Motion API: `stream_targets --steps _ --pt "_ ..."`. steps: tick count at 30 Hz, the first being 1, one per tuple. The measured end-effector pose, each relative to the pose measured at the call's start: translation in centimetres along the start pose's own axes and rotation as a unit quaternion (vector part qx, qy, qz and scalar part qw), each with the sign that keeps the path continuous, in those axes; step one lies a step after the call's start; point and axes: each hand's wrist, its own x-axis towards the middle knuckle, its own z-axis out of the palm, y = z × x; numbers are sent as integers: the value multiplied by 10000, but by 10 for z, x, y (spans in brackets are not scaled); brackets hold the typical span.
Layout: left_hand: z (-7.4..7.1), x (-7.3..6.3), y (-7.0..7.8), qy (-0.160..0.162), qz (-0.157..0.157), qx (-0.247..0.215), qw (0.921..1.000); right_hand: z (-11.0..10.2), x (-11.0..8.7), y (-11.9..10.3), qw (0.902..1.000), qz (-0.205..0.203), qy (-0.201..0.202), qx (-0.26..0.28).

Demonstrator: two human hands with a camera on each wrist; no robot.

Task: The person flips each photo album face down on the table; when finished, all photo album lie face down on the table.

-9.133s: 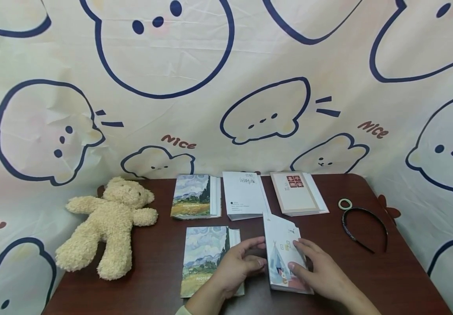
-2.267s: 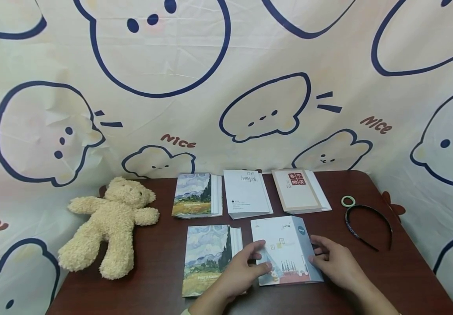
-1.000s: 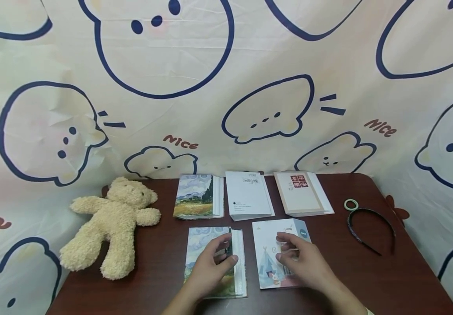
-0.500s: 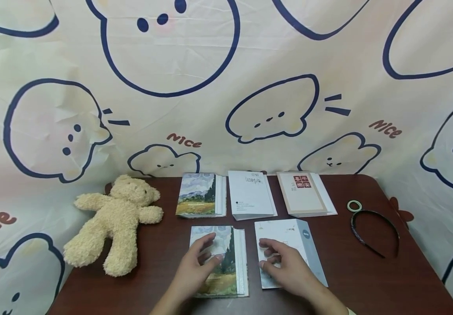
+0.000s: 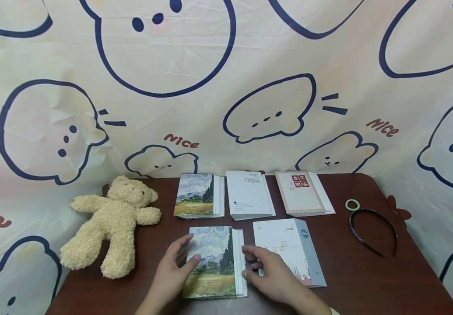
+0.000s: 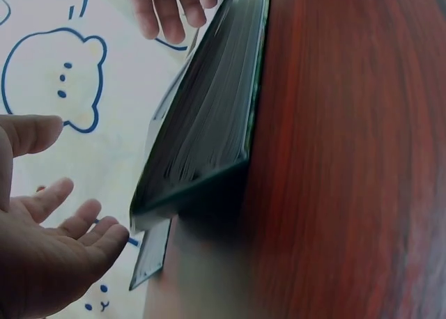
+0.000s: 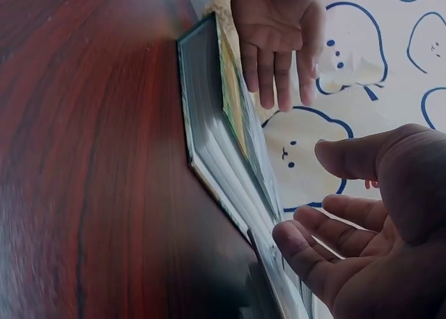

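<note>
On the near part of the table lies a photo album with a painted cover of clouds, trees and a wheat field. My left hand is at its left edge, thumb and fingers spread. Across from it, my right hand hovers by the album's right edge, fingers loosely bent, partly overlapping a white-and-blue album with a tent drawing. Between the two hands, the painted album's page block shows in the left wrist view. The right wrist view shows the same album's pages, with nothing in the right hand's fingers.
Behind stand in a row a smaller painted album, a white album and a beige album with red squares. A plush bear lies at left. A green ring and black headband lie right.
Both hands first handled the white-and-blue album, turning it and laying it flat, then let go. Since then they have moved left, to either side of the near painted album.
</note>
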Motion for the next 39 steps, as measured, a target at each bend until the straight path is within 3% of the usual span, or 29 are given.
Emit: stream_targets --steps 12,19,28,39 --pt "-14 -1 -13 58 -441 -82 9990 13 6 -10 9983 -64 -470 -338" --pt "-16 1 -22 -12 -677 39 9977 21 10 -14 9938 -280 -672 -845" --pt "-10 -1 -25 -219 -940 -524 9939 22 12 -13 9930 -131 -895 -760" --pt "-9 0 -27 -416 -1008 -354 9934 29 12 -11 9927 -286 -736 -912"
